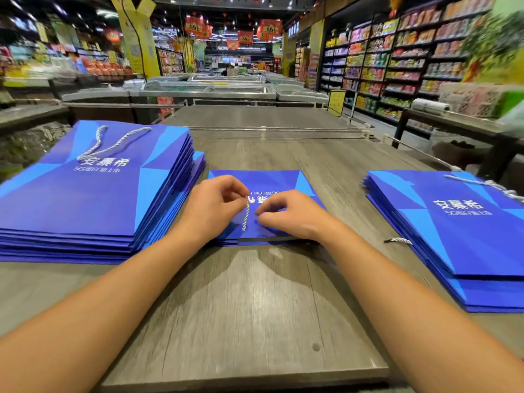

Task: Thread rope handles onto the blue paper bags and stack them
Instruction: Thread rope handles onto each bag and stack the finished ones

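A flat blue paper bag lies in the middle of the grey wooden table, under both my hands. My left hand pinches the top of a short white twisted rope that hangs down onto the bag. My right hand rests on the bag just right of the rope, fingers curled, fingertips close to the rope; whether it grips anything I cannot tell. A tall stack of blue bags with a rope handle on top sits at the left. A lower stack sits at the right.
A loose rope end pokes out beside the right stack, and more rope lies on that stack's far edge. Low clear rails cross the table behind the bags. Supermarket freezers and shelves fill the background.
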`<action>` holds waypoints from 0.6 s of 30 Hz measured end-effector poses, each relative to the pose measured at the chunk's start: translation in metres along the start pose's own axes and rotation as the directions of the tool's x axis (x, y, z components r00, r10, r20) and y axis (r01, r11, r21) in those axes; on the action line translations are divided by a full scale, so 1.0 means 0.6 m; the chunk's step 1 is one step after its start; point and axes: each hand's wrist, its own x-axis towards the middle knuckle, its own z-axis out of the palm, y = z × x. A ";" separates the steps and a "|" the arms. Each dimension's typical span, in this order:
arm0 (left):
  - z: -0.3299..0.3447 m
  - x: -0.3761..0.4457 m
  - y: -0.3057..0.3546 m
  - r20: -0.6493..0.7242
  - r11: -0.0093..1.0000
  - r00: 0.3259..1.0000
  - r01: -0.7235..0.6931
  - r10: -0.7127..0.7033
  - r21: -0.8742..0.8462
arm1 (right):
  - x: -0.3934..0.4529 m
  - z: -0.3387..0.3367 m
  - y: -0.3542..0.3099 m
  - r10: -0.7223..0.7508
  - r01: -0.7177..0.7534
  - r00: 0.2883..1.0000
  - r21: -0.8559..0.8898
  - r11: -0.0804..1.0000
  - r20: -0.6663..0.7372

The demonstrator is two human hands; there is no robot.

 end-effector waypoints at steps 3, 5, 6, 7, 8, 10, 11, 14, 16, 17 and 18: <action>0.001 0.000 0.004 -0.032 0.998 0.998 -0.054 0.054 0.013 | 0.002 0.011 -0.008 -0.076 0.077 0.995 0.020 0.997 -0.058; 0.000 0.000 0.005 -0.036 0.998 0.998 -0.057 0.058 0.021 | 0.005 0.018 -0.011 -0.088 0.090 0.993 0.026 0.996 -0.081; -0.001 -0.001 0.006 -0.041 0.998 0.997 -0.058 0.058 0.018 | 0.006 0.022 -0.013 -0.090 0.094 0.991 0.032 0.995 -0.099; -0.001 -0.001 0.006 -0.046 0.998 0.997 -0.059 0.059 0.010 | 0.007 0.024 -0.013 -0.089 0.094 0.989 0.032 0.995 -0.122; -0.002 -0.001 0.006 -0.051 0.998 0.997 -0.058 0.058 0.005 | 0.007 0.026 -0.014 -0.086 0.092 0.986 0.032 0.995 -0.144; -0.003 -0.002 0.008 -0.056 0.998 0.997 -0.056 0.056 0.000 | 0.009 0.028 -0.013 -0.080 0.088 0.981 0.037 0.995 -0.178; -0.003 -0.003 0.009 -0.059 0.999 0.997 -0.053 0.052 -0.007 | 0.008 0.029 -0.012 -0.074 0.084 0.979 0.044 0.995 -0.189; -0.004 -0.006 0.013 -0.086 0.999 0.995 -0.046 0.044 -0.028 | 0.006 0.029 -0.011 -0.048 0.067 0.981 0.095 0.993 -0.187; -0.006 -0.007 0.016 -0.088 0.998 0.995 -0.048 0.044 -0.045 | 0.004 0.028 -0.012 -0.049 0.070 0.982 0.113 0.991 -0.184; -0.008 -0.007 0.017 -0.080 0.997 0.996 -0.046 0.041 -0.058 | 0.003 0.028 -0.012 -0.053 0.075 0.981 0.116 0.990 -0.186; -0.010 -0.008 0.018 -0.073 0.996 0.997 -0.037 0.031 -0.077 | 0.002 0.027 -0.013 -0.057 0.080 0.981 0.120 0.990 -0.188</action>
